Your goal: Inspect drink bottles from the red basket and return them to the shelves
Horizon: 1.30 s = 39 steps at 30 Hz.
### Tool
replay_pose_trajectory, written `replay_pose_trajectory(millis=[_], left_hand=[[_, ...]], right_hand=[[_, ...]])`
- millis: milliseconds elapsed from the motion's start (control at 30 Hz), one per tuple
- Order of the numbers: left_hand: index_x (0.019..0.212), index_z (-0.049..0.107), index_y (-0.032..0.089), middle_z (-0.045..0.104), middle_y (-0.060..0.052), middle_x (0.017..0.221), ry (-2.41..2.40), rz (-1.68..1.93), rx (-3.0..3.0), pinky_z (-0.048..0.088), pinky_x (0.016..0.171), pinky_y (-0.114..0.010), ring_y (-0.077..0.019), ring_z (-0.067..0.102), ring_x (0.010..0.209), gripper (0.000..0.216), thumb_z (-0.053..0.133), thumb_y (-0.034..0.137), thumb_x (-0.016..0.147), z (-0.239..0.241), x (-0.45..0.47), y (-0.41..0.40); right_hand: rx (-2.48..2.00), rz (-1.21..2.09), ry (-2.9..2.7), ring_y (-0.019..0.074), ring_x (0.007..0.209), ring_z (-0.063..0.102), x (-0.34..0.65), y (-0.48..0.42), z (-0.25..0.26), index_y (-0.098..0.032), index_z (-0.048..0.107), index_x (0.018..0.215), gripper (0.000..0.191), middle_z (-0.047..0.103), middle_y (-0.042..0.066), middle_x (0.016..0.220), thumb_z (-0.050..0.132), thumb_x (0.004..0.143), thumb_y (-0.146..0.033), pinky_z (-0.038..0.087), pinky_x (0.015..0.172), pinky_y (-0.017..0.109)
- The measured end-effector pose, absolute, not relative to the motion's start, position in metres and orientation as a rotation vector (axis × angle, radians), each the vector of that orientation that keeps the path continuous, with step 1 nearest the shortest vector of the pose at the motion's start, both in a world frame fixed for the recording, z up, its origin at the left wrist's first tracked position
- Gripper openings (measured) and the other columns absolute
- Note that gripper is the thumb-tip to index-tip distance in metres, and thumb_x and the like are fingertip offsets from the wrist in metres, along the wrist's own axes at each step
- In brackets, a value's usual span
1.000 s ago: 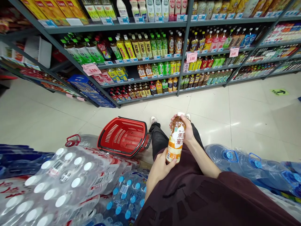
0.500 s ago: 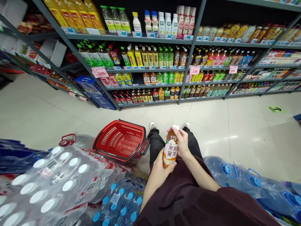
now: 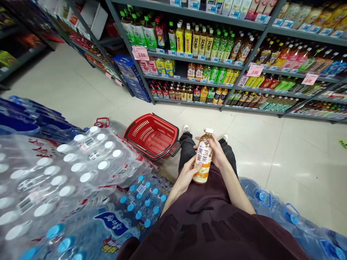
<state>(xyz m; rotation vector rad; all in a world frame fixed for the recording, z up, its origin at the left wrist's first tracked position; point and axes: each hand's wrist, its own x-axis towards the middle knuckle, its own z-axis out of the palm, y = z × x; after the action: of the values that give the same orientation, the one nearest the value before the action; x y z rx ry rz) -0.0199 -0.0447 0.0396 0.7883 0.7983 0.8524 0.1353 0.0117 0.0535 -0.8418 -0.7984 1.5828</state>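
Note:
A bottle of honey jasmine tea (image 3: 203,157), amber with a white cap and a white and orange label, is held upright in front of my lap. My left hand (image 3: 188,171) wraps round its lower left side, thumb across the label. Around the upper right side, just below the cap, curls my right hand (image 3: 217,151); some of its fingers are hidden behind the bottle. The cap is on the bottle, and no finger covers it.
A red shopping basket (image 3: 151,135) stands on the floor left of my legs. Shrink-wrapped water packs (image 3: 89,159) fill the left side, and large water jugs (image 3: 261,196) lie at the right. Ahead runs a drink shelf (image 3: 200,56) with rows of bottles.
My right hand has slid from the cap down to the bottle's upper side. My left hand has shifted up along the bottle. The view has turned left and down.

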Motion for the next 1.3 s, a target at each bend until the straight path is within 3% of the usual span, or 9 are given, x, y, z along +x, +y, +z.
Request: replay_pose_trajectory(millis=[133, 233, 300, 433, 600, 767, 967, 1167, 1300], left_hand=[[0.138, 0.064, 0.016, 0.068, -0.011, 0.138, 0.976, 0.808, 1.133, 0.047, 0.111, -0.039, -0.0271, 0.063, 0.128, 0.059, 0.050, 0.059, 0.099, 0.037, -0.025, -0.041], [0.112, 0.076, 0.015, 0.072, -0.012, 0.125, 1.196, 0.802, 1.391, 0.050, 0.104, -0.038, -0.0264, 0.067, 0.115, 0.062, 0.034, 0.059, 0.104, 0.035, -0.028, -0.036], [0.104, 0.075, 0.014, 0.072, -0.013, 0.122, 1.305, 0.888, 1.416, 0.051, 0.101, -0.037, -0.0260, 0.067, 0.112, 0.057, 0.039, 0.058, 0.103, 0.034, -0.029, -0.034], [0.120, 0.066, 0.017, 0.067, -0.012, 0.125, 1.272, 1.114, 1.285, 0.054, 0.100, -0.035, -0.0242, 0.065, 0.117, 0.041, 0.055, 0.050, 0.099, 0.037, -0.028, -0.032], [0.127, 0.069, 0.024, 0.062, -0.010, 0.128, 1.174, 0.918, 1.609, 0.055, 0.095, -0.035, -0.0250, 0.063, 0.117, 0.040, 0.071, 0.038, 0.089, 0.049, -0.023, -0.033], [0.101, 0.065, 0.022, 0.057, -0.005, 0.119, 1.195, 0.609, 1.674, 0.055, 0.076, -0.028, -0.0163, 0.061, 0.090, 0.030, 0.080, 0.023, 0.075, 0.055, -0.009, -0.032], [0.088, 0.053, 0.021, 0.054, -0.003, 0.109, 1.241, 0.430, 1.779, 0.051, 0.090, -0.031, -0.0192, 0.061, 0.100, 0.030, 0.079, 0.020, 0.072, 0.056, 0.004, -0.029], [0.091, 0.058, 0.022, 0.058, -0.005, 0.108, 1.205, 0.402, 1.982, 0.053, 0.088, -0.031, -0.0203, 0.063, 0.100, 0.025, 0.065, 0.008, 0.072, 0.047, 0.015, -0.015], [0.085, 0.058, 0.022, 0.059, -0.004, 0.098, 1.325, 0.497, 2.073, 0.055, 0.082, -0.029, -0.0184, 0.066, 0.088, 0.027, 0.063, 0.005, 0.065, 0.027, 0.014, 0.001]], right_hand=[[-0.885, 1.516, -0.952, 0.0173, 0.071, 0.070, 0.134, 0.008, 0.055, -0.026, 0.048, 0.127, 0.070, 0.071, 0.002, 0.100, 0.089, 0.070, -0.030, 0.059, 0.065, 0.030], [-0.976, 1.400, -1.354, 0.0186, 0.084, 0.069, 0.142, 0.005, 0.065, -0.024, 0.044, 0.137, 0.077, 0.069, 0.003, 0.102, 0.084, 0.071, -0.023, 0.056, 0.078, 0.031], [-1.072, 1.292, -1.693, 0.0197, 0.089, 0.068, 0.151, 0.005, 0.072, -0.024, 0.039, 0.147, 0.089, 0.069, 0.003, 0.104, 0.083, 0.070, -0.020, 0.053, 0.084, 0.032], [-1.160, 1.205, -2.081, 0.0240, 0.092, 0.070, 0.170, 0.009, 0.077, -0.026, 0.029, 0.158, 0.105, 0.071, 0.004, 0.111, 0.082, 0.067, -0.021, 0.051, 0.086, 0.034], [-1.136, 1.272, -2.292, 0.0289, 0.096, 0.072, 0.188, 0.017, 0.064, -0.021, 0.028, 0.159, 0.114, 0.074, 0.004, 0.107, 0.083, 0.059, -0.026, 0.051, 0.089, 0.035], [-1.152, 1.357, -2.517, 0.0312, 0.097, 0.072, 0.194, 0.023, 0.042, -0.018, 0.046, 0.143, 0.101, 0.074, 0.006, 0.108, 0.083, 0.050, -0.027, 0.049, 0.083, 0.032], [-1.062, 1.503, -2.546, 0.0238, 0.083, 0.071, 0.198, 0.031, 0.027, -0.022, 0.057, 0.112, 0.069, 0.073, -0.003, 0.096, 0.083, 0.048, -0.023, 0.045, 0.075, 0.028], [-1.112, 1.523, -2.405, 0.0264, 0.087, 0.072, 0.200, 0.035, 0.019, -0.023, 0.057, 0.118, 0.076, 0.074, -0.005, 0.092, 0.085, 0.047, -0.023, 0.049, 0.088, 0.034], [-1.384, 1.437, -2.071, 0.0307, 0.122, 0.065, 0.220, 0.041, 0.005, -0.025, 0.053, 0.141, 0.089, 0.068, 0.008, 0.133, 0.081, 0.057, -0.025, 0.047, 0.107, 0.038]])
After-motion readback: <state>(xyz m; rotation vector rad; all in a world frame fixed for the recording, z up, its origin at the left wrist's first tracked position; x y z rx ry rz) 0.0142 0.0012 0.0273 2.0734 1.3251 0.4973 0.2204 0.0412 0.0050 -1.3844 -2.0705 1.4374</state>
